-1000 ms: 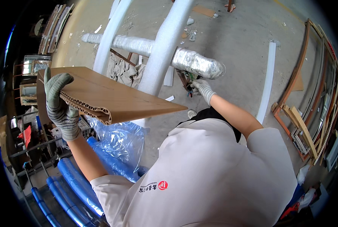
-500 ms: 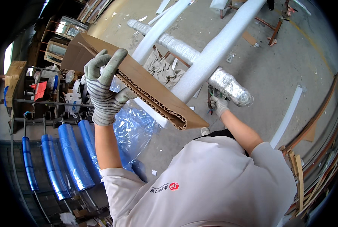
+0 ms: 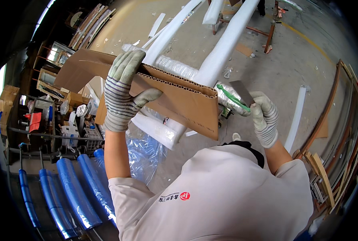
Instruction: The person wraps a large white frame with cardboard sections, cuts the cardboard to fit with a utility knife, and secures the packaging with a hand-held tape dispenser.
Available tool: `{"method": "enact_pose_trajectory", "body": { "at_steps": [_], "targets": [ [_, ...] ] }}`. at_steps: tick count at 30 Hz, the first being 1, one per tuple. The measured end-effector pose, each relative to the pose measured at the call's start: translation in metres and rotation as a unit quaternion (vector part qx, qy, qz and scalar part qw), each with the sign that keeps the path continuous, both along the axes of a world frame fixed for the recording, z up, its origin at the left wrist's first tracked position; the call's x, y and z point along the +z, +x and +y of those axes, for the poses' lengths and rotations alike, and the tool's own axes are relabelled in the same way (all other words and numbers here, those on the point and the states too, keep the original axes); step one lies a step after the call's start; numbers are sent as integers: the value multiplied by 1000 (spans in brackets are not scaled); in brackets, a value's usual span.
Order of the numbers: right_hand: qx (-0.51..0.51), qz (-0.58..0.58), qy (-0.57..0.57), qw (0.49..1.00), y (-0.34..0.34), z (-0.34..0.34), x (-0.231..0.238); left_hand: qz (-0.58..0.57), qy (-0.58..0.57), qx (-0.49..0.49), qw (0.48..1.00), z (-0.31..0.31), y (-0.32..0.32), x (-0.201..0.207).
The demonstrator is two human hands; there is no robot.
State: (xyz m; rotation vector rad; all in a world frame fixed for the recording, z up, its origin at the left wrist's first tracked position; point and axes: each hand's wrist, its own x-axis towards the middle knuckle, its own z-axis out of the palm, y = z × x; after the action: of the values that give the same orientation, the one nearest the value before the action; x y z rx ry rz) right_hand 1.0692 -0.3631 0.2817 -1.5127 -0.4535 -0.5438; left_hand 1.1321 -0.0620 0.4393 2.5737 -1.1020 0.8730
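Note:
My left hand [image 3: 124,90], in a striped grey-white glove, grips a folded brown cardboard sheet [image 3: 179,102]. Its fingers lap over the upper edge while the thumb presses the near face. The sheet's corrugated edge shows along the top, and its far end bends away to the left. Off the cardboard's right end, my gloved right hand [image 3: 265,116] is closed on a tool with a flat grey blade [image 3: 242,91]. A curved green strip [image 3: 231,96] runs beside the blade; I cannot make out whether it belongs to the tool. Tool and cardboard are apart.
Long foam-wrapped pieces [image 3: 227,44] lie beyond the cardboard, across a film-wrapped bar [image 3: 177,68]. Blue film rolls [image 3: 76,193] hang at lower left beside a cluttered rack [image 3: 70,132]. Clear plastic film [image 3: 145,156] lies below the cardboard. Wooden strips [image 3: 321,176] stand at right.
My right hand has risen from low beside the wrapped bar and now holds up the bladed tool. The cardboard has turned flatter, and my left fingers have closed over its edge.

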Motion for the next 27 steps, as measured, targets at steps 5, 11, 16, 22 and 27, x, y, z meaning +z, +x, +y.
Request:
{"method": "enact_pose_trajectory", "body": {
  "at_steps": [5,11,16,22,27],
  "targets": [
    [-16,17,54,998,-8,8,65,-9,18,5,1000,-8,7,2],
    [-95,-101,-139,980,5,18,88,-4,7,-6,1000,-13,13,-4],
    [-114,-144,-179,967,4,28,98,-34,-4,-30,999,-6,11,-2],
    [-105,-79,-201,971,-7,25,108,-40,-8,-38,998,-7,8,-2],
    [-122,-83,-242,959,-13,30,109,-32,-23,-25,999,2,4,-9]
  ]
}}
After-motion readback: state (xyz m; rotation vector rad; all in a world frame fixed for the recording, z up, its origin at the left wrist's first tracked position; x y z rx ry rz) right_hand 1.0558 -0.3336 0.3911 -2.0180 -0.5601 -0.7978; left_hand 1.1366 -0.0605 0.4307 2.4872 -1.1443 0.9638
